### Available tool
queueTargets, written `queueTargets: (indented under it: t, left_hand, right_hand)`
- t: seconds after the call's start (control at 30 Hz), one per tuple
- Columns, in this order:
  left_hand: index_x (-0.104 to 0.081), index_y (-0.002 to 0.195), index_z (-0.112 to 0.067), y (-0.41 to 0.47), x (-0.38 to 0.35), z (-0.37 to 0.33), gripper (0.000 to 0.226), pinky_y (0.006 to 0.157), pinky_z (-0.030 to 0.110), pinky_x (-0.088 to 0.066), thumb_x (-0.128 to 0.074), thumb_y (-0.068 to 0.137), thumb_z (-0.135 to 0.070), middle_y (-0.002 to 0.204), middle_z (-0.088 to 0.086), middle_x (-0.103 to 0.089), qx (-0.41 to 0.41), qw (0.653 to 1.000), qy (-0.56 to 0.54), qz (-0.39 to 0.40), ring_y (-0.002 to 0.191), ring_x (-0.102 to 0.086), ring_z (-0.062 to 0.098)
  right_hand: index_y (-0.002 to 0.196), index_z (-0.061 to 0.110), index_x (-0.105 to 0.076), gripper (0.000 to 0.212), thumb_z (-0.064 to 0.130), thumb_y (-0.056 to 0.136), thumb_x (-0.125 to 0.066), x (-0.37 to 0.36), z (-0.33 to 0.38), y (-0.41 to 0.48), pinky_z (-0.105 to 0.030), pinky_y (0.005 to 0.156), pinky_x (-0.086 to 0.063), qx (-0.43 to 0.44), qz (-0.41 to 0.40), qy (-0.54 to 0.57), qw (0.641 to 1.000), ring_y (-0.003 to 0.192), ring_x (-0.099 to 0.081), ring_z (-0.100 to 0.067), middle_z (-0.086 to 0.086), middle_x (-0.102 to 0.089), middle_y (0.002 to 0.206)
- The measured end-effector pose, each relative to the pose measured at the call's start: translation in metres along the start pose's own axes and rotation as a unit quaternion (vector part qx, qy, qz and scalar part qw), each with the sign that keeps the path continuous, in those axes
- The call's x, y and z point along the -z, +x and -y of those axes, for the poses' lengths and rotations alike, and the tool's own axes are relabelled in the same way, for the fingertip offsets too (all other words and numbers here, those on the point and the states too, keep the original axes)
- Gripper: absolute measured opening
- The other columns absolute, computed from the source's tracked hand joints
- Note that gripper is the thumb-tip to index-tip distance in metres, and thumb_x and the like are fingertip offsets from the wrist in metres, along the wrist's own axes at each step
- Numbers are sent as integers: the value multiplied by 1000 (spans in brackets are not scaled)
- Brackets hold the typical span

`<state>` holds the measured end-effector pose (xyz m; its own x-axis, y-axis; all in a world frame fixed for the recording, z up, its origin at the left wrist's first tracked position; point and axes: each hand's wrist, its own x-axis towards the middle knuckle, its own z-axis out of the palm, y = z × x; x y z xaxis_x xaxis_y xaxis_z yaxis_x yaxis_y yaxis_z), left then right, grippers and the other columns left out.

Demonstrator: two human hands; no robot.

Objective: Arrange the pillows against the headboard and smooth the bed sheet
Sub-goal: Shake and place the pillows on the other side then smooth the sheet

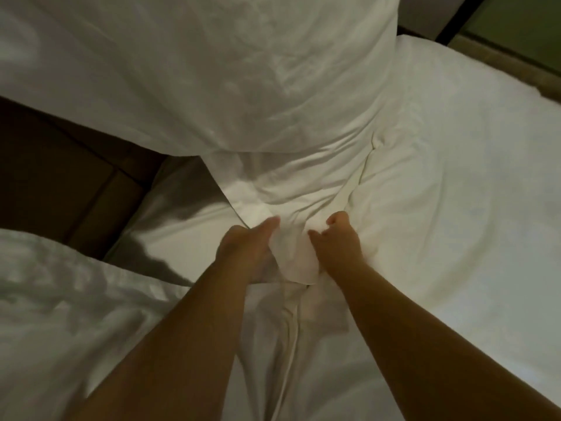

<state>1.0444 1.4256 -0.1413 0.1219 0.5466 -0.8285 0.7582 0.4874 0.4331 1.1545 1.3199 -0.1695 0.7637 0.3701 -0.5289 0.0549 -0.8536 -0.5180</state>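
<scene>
A large white pillow (212, 71) fills the upper left of the head view. Below and to its right lies a second white pillow (440, 177), creased toward its near corner. My left hand (246, 250) and my right hand (337, 247) are close together at the centre, both gripping a bunched fold of this pillow's white case (296, 256). The white bed sheet (182, 226) shows to the left of my hands. My left fingertips are hidden in the cloth.
A rumpled white duvet or pillow (60, 299) lies at the lower left. A dark brown wooden headboard or panel (54, 171) shows at the left between the white bedding. A dark floor or wall strip (501, 34) is at the top right.
</scene>
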Motion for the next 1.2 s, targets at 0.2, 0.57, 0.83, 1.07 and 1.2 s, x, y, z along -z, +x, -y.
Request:
queueTargets:
  t: [0.2, 0.57, 0.83, 1.07, 1.2]
  left_hand:
    - [-62, 117, -6, 8, 13, -19, 46, 91, 38, -50, -61, 89, -42, 116, 11, -65, -92, 989, 11, -119, 104, -61, 32]
    - [-57, 123, -11, -20, 34, 0, 37, 104, 39, -28, -43, 98, -34, 130, 10, -56, -98, 859, 464, -192, 123, -48, 28]
    - [-45, 139, -29, -40, 42, 32, 53, 110, 57, -10, -39, 91, -52, 141, 2, -46, 6, 707, 703, 79, 134, -36, 26]
    - [-61, 118, -24, -86, 8, 15, 27, 110, 39, -20, -43, 98, -27, 116, -4, -63, -253, 584, 767, -80, 117, -52, 19]
    - [-53, 129, -24, -115, 24, 13, 34, 107, 39, -23, -46, 97, -32, 127, 0, -54, -269, 588, 753, -120, 121, -47, 21]
  right_hand:
    - [80, 8, -53, 16, 19, 90, -56, 7, 4, 15, -28, 83, -41, 3, 50, -132, 990, 92, -52, -23, -12, -53, 95]
    - [114, 0, -54, 24, 8, 92, -51, 21, -6, -10, -31, 96, -41, 57, 43, -239, 968, 116, -53, -30, -17, -56, 122]
    - [105, 13, -50, 18, 20, 96, -36, 2, 0, -95, -33, 76, -43, 276, 106, -329, 897, 95, -61, -26, -7, -62, 102]
    - [87, 9, -55, 11, 8, 89, -45, 13, -19, -129, -25, 63, -42, 292, 48, -252, 921, 70, -48, -21, -5, -56, 80]
    - [84, 17, -43, 13, 19, 96, -40, 51, -19, -144, -23, 59, -32, 231, 101, -264, 931, 74, -46, -17, 4, -43, 77]
